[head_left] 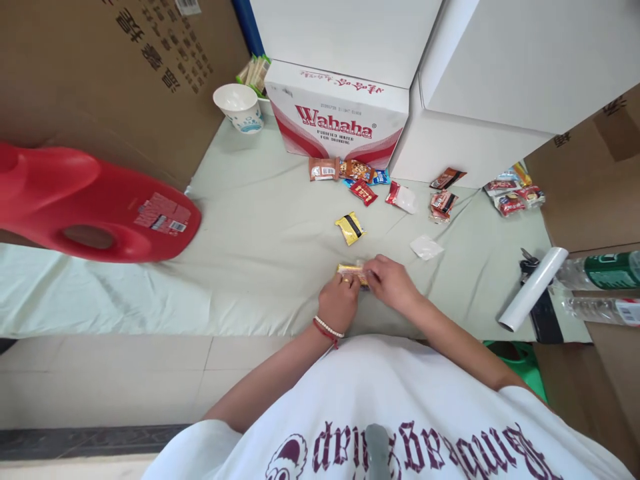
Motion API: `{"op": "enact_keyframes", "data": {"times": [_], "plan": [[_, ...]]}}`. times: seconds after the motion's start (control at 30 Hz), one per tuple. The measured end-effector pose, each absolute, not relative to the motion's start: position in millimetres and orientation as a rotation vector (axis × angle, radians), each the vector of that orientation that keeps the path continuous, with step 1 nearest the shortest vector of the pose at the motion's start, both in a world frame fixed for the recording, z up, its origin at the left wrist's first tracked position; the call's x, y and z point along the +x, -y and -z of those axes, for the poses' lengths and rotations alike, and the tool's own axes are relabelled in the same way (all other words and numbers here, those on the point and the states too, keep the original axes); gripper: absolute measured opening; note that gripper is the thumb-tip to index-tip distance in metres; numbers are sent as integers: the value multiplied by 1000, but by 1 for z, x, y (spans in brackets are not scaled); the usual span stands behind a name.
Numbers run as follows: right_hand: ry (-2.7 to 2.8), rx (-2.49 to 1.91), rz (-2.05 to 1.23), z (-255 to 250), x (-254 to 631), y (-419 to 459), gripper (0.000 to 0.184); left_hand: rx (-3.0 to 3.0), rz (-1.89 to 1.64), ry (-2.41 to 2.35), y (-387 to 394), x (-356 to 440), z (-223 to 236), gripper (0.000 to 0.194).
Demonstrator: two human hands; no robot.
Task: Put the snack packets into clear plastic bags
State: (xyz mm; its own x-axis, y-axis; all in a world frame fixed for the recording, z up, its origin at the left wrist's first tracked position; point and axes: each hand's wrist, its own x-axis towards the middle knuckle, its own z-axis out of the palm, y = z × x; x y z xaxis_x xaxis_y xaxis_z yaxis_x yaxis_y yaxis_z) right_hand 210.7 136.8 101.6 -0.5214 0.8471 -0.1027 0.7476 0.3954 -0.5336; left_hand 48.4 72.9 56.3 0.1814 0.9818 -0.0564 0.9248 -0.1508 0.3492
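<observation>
Your left hand point(339, 303), fingers closed over wrapped snack point(353, 271); your right hand point(393, 283), fingertips pinching its right end. Yellow-and-black snack packet point(351, 228) lies just beyond.

A storeroom-like corner is suggested, though the wider room is cut off: a pale-green cloth-covered table point(265, 233) is hemmed in by large white boxes point(520, 60), a white-and-red cardboard Wahaha water carton point(340, 123) and a printed brown cardboard box point(100, 87).

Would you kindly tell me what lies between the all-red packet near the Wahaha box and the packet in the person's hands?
In the head view, a yellow packet with a dark band lies between the red packet and the held packet.
</observation>
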Motion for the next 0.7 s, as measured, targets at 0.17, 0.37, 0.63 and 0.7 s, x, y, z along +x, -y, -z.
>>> {"op": "enact_keyframes", "data": {"times": [0.17, 0.37, 0.63, 0.7], "plan": [[2497, -1264, -932, -72, 181, -140, 22, 1948, -594, -1597, -83, 15, -52, 34], [2430, -1169, -959, -64, 193, -132, 24, 1765, -679, -1951, -83, 2, -38, 43], [2532, -1185, -963, -72, 187, -117, 58, 1692, -602, -1967, -96, 18, -50, 12], [2485, -1242, -946, -71, 188, -112, 50, 1559, -640, -1951, -98, 20, -55, 12]]}}
